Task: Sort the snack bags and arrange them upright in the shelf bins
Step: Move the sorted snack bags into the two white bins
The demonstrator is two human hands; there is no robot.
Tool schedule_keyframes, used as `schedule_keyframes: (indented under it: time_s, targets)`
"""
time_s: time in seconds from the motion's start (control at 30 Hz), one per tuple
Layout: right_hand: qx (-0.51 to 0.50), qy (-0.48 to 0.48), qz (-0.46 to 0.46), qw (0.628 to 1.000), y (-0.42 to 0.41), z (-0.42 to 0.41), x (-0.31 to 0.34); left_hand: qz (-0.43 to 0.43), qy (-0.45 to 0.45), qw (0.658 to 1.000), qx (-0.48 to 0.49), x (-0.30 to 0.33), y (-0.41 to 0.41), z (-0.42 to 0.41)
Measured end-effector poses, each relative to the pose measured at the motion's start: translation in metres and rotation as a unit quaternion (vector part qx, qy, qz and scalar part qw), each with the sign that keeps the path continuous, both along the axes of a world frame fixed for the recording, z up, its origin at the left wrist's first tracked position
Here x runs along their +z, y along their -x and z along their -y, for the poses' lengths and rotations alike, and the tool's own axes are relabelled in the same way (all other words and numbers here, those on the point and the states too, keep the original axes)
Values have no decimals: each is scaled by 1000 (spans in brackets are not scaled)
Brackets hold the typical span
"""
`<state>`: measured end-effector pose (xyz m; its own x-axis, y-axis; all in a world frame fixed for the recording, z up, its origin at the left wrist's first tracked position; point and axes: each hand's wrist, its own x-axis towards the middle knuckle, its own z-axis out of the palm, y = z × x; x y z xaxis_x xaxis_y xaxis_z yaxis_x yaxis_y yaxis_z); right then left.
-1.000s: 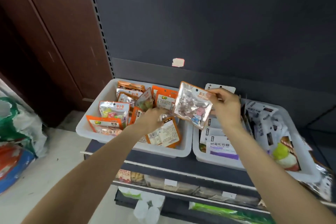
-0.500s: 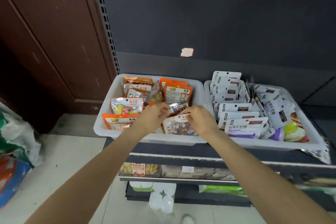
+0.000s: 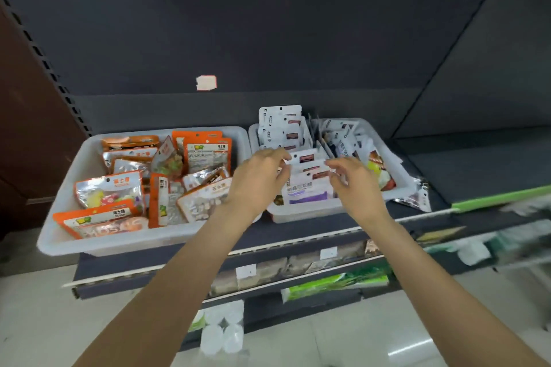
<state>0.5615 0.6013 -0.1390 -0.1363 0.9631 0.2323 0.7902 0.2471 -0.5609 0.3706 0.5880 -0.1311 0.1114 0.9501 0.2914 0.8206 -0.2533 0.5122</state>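
Both hands at the row of white snack bags

The left hand (image 3: 258,179) and right hand (image 3: 354,180), fingers curled, flank upright white snack bags (image 3: 307,171) in the right bin (image 3: 301,214); orange bags (image 3: 205,152) fill the left bin (image 3: 89,244) beyond the left fingers.

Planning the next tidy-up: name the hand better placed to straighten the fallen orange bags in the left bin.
Left. The left hand hovers at the gap between the bins, right beside the orange bags; the right hand is over the right bin.

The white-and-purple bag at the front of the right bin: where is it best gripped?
Likely by its top edge, from above: the white-and-purple bag stands upright against the right bin front wall, other bags packed behind, so only its top is free.
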Motion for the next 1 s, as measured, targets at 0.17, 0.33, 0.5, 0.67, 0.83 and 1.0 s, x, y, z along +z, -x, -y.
schedule_keyframes:
  time_s: [0.17, 0.33, 0.5, 0.67, 0.83, 1.0]
  targets:
    - [-91, -5, 24, 996, -111, -15, -16, -2, -13, 997, -71, 2, -116, -28]
    - [-110, 66, 74, 989, -223, -61, -47, -99, 21, 990, -99, -18, -234, -75]
    - [-53, 131, 101, 985, -289, -112, -74, -131, 112, 984, -45, -43, -292, -113]
    - [29, 179, 114, 977, -311, -153, -89, -219, 209, 953, -13, -52, -305, -145]
    - [153, 197, 148, 957, -299, -186, -110, -272, 224, 936, -14, -58, -303, -151]
    - [245, 211, 257, 911, -288, -218, -122, -271, 220, 937, -4, -64, -303, -152]
